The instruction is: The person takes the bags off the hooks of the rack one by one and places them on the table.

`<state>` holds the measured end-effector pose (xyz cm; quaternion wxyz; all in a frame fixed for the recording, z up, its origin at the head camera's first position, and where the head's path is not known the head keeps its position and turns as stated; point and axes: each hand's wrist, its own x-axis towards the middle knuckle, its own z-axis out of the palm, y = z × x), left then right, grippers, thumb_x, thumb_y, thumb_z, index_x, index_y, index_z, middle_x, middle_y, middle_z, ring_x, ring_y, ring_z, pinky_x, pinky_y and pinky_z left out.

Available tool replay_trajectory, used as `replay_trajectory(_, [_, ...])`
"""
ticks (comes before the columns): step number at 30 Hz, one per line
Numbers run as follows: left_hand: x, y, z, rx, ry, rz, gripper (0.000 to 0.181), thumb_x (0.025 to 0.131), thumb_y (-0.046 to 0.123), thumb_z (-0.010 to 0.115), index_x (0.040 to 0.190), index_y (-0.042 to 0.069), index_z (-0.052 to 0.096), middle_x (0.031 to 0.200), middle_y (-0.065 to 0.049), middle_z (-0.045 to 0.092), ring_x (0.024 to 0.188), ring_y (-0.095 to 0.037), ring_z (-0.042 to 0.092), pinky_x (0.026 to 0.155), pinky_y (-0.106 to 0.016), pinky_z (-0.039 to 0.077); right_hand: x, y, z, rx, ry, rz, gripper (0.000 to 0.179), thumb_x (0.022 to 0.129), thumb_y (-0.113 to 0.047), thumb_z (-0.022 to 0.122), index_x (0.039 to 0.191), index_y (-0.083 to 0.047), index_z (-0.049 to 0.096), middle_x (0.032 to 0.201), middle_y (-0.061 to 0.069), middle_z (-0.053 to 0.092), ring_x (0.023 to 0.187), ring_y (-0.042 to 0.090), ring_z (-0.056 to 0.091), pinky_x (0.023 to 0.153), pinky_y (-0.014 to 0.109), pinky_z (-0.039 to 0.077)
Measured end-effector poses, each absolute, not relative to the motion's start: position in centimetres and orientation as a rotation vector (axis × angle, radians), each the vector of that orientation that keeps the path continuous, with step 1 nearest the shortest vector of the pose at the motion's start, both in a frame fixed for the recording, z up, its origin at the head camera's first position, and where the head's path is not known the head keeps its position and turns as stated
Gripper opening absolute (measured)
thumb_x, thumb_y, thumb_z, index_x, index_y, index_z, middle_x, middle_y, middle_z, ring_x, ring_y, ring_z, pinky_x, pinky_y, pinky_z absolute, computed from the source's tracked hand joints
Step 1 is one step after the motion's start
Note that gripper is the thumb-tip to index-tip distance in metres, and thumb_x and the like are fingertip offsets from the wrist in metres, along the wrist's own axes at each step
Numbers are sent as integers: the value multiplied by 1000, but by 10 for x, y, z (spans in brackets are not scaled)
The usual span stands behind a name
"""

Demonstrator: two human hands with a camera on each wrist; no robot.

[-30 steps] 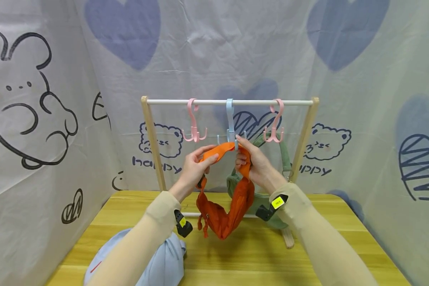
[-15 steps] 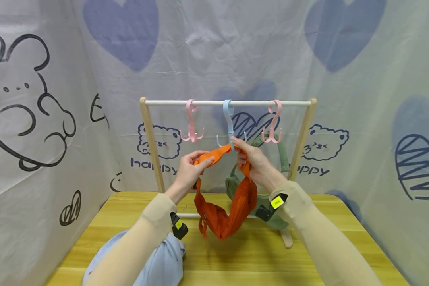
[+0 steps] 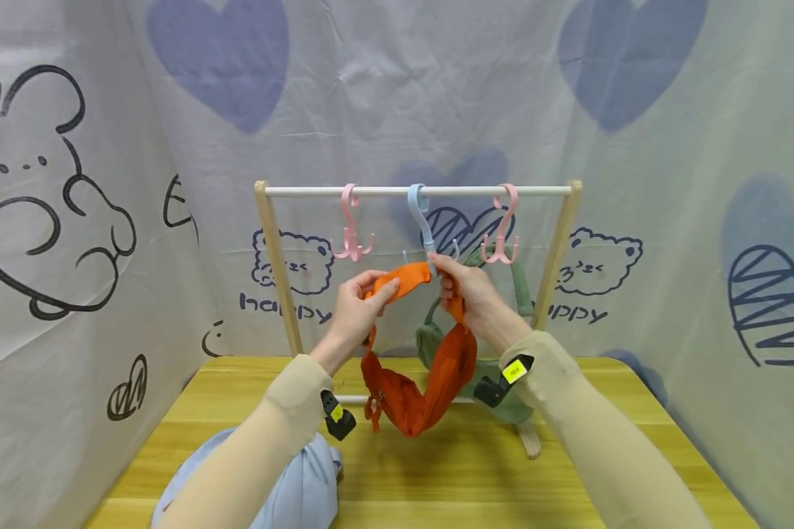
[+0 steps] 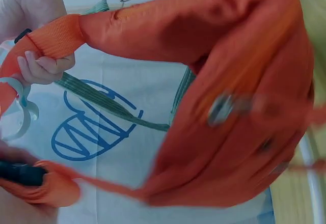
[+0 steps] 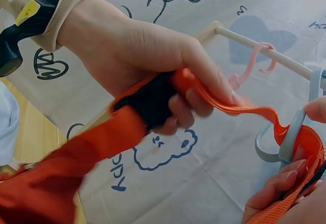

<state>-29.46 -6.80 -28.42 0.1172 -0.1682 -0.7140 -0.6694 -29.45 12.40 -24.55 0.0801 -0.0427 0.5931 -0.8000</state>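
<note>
An orange waist bag (image 3: 433,386) hangs in a sagging U below my hands in the head view. My left hand (image 3: 357,312) pinches its flat orange strap (image 3: 410,278) between thumb and fingers; a black buckle (image 5: 155,102) lies within that hand in the right wrist view. My right hand (image 3: 475,294) grips the strap farther right, its thumb against the stem of a light blue hook (image 3: 420,213). The right wrist view has the strap passing over a prong of this hook. The hook leans, its lower end toward the right hand.
The hook hangs from the white bar (image 3: 298,192) of a wooden-sided rack, between a left pink hook (image 3: 350,224) and a right pink hook (image 3: 503,228). A green bag (image 3: 517,400) hangs behind the right forearm. Light blue fabric (image 3: 298,485) lies on the wooden table (image 3: 470,492).
The blue hook has gone from upright to leaning, its lower end swung right relative to its top. The bag has risen slightly. Both hands keep hold of the strap.
</note>
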Motion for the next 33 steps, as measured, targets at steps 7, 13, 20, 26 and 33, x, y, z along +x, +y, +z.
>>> replay_trajectory(7, [-296,-60,-279,-570,-2292,-2031,34,106,30,53,110,0,67,69,4,57,62,-13,49,60,-25,43,-293,126,-244,-145,1773,-2369,37,98,-33,65,64,-18,62,59,-7,45,58,8,37,56,19,33])
replay_trajectory(13, [-297,-54,-266,-597,-2316,-2162,32,103,38,57,100,8,67,69,3,60,62,-12,52,59,-25,43,-296,127,-243,-154,1775,-2353,34,99,-32,65,68,-18,63,61,-6,46,58,9,37,55,20,33])
replay_trajectory(20, [-303,-57,-253,-632,-2520,-2132,27,99,31,63,107,6,66,70,4,59,54,-9,45,55,-23,37,-296,129,-241,-191,1746,-2321,32,99,-32,64,71,-18,65,62,-7,51,57,7,41,53,17,35])
replay_trajectory(26, [-308,-59,-247,-607,-2549,-2053,13,95,20,63,93,7,65,67,4,56,56,-9,44,55,-23,35,-295,128,-240,-165,1795,-2303,34,98,-32,66,67,-18,64,60,-7,51,56,7,42,53,18,35])
replay_trajectory(33, [-306,-59,-235,-610,-2517,-2025,13,96,17,61,93,5,61,65,3,52,58,-10,43,60,-23,36,-295,127,-237,-195,1787,-2324,31,99,-29,65,71,-16,62,62,-6,48,58,8,39,55,19,34])
